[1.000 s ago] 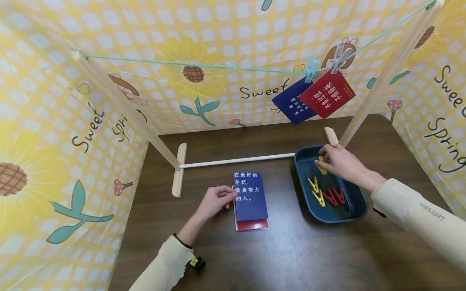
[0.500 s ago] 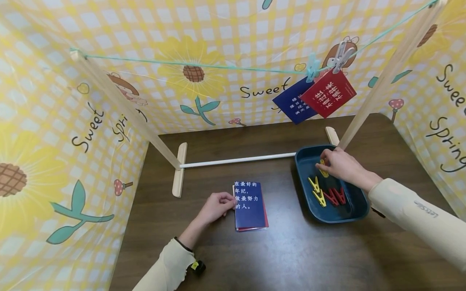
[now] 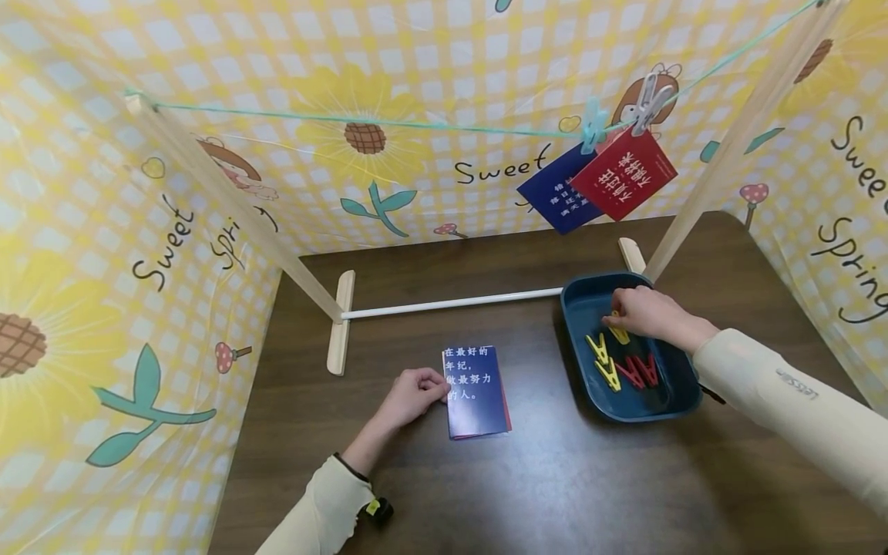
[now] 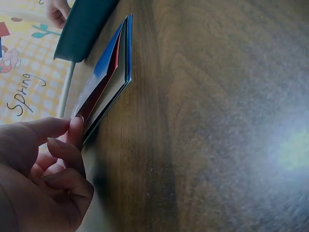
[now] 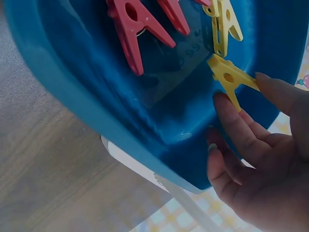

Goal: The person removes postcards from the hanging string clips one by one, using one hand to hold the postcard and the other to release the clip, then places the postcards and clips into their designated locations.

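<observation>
In the head view my left hand (image 3: 415,397) is at the left edge of a card stack, pinching the blue card (image 3: 479,412) on top between thumb and index finger. The left wrist view shows this card (image 4: 101,70) tilted up, with red and pale layers under it. Over the dark blue tray (image 3: 577,351), my right hand (image 3: 659,317) pinches a yellow clothespin (image 5: 228,77) by its handle ends. More yellow clothespins (image 3: 605,362) and red clothespins (image 3: 641,372) lie in the tray.
A green string (image 3: 347,119) runs between two wooden posts (image 3: 239,204). From it hang a red card (image 3: 624,177) and a blue hanging card (image 3: 553,193), under a light blue clip (image 3: 593,127) and a grey clip (image 3: 650,106). A white rod (image 3: 451,304) joins the posts' feet.
The top blue card has slid toward the person, covering most of the red one below, with my left hand on its edge. My right fingers have closed further on the yellow clothespin.
</observation>
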Demonstrator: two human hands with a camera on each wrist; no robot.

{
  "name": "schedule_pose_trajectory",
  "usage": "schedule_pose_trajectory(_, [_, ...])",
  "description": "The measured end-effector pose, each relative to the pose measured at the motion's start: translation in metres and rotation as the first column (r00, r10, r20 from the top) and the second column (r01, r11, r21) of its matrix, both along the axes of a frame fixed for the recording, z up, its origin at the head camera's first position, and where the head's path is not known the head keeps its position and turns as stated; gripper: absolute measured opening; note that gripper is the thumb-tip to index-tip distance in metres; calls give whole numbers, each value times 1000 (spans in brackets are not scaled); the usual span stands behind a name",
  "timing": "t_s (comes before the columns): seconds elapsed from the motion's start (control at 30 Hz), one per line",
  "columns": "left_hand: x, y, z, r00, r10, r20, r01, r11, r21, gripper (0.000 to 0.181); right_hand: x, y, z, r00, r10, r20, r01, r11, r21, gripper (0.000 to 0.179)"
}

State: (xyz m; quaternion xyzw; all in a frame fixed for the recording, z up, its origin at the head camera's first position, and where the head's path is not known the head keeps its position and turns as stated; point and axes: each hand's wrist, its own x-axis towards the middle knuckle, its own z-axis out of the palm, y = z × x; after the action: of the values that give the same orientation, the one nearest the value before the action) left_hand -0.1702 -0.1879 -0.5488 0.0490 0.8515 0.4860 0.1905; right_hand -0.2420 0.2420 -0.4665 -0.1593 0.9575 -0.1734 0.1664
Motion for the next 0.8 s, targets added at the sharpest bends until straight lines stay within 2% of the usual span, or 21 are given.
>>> schedule_pose_trajectory(0.3, [1,-2,-3,1000,-2,28,2,1000,15,12,-4,-4,-3,993,-38,111,30,997,70,30])
schedule_pose_trajectory(0.8, [2,-2,-3,999,-5,36,4,1000,7,13,-5,-8,-12,993,-29,115,19,996,93,30])
